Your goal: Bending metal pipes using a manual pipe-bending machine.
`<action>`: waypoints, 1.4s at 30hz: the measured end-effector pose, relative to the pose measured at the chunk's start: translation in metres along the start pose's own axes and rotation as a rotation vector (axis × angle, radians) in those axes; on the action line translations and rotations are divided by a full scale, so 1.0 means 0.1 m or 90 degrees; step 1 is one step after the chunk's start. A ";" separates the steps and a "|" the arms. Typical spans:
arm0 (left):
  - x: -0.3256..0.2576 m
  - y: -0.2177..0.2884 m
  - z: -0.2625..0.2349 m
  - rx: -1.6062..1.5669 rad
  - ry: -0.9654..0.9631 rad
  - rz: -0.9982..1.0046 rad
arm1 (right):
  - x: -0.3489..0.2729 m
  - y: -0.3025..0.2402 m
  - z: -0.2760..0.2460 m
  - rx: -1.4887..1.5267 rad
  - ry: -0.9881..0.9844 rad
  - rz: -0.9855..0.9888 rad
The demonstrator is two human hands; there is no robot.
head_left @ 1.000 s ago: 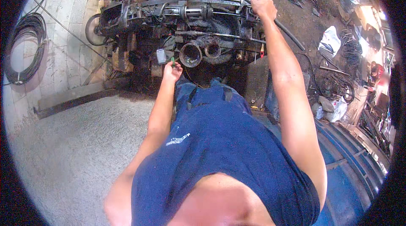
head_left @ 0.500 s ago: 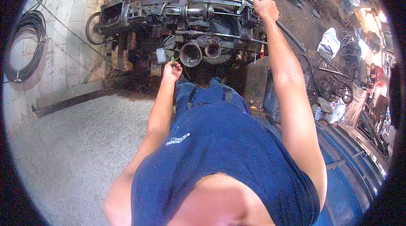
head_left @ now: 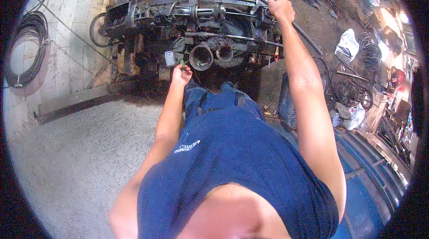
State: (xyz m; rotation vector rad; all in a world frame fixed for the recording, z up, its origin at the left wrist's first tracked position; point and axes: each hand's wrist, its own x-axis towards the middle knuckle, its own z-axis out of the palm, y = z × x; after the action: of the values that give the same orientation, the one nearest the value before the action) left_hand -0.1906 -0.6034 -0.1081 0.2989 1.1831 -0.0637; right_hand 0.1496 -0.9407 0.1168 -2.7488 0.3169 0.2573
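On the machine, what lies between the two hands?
Head view: between left hand and right hand lie two open pipe mouths and a thin rod.

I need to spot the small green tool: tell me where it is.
In the head view, the green tool sits in the left hand, left of centre, just left of the two dark pipe openings.

Greasy metal, rough floor

The machine (head_left: 201, 29) is dark, oily, matt metal; the long bar (head_left: 308, 38) is dull steel; the near-left floor (head_left: 76, 158) looks rough, grainy concrete.
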 end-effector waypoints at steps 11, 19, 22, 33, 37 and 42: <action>-0.06 -0.04 0.05 0.007 0.028 0.022 | -0.03 -0.01 -0.01 -0.003 0.011 0.008; -0.04 -0.03 0.08 -0.006 0.021 -0.008 | 0.02 0.04 0.01 0.001 0.003 0.005; -0.02 -0.01 0.03 -0.010 0.014 -0.010 | 0.03 0.05 0.02 0.004 0.005 0.011; -0.02 -0.04 0.08 -0.002 0.010 -0.003 | 0.03 0.12 0.00 0.002 0.032 0.013; -0.04 -0.02 0.01 -0.016 0.013 -0.001 | 0.00 0.02 0.01 0.006 0.017 0.007; -0.06 -0.03 0.05 -0.012 0.002 -0.003 | -0.05 0.01 -0.05 0.004 0.010 0.007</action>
State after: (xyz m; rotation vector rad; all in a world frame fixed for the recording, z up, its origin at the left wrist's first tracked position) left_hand -0.1888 -0.6079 -0.1012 0.2793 1.1864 -0.0558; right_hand 0.1450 -0.9422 0.1226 -2.7444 0.3367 0.2381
